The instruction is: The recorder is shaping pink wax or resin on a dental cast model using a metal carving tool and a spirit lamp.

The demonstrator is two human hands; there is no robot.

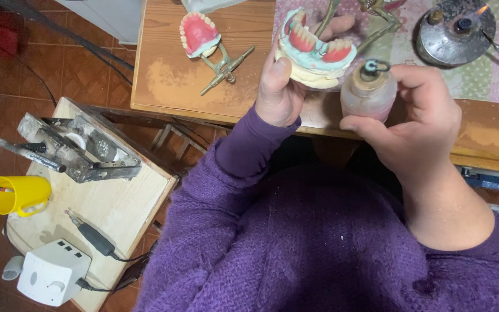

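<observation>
Gripping a brittle-looking denture model by its plaster base, my left hand stays off the wax while my right hand clasps a small bottle.

Left hand up over the wooden worktop, gripping a denture model, pink gums and teeth on a pale plaster base. Right hand wraps a small pinkish bottle with a wire loop on top, just beside the model. Another denture on a metal articulator lies on the worktop. Far right, a round metal burner. Down left, a side table carries a metal press, yellow cup and white control box.
</observation>
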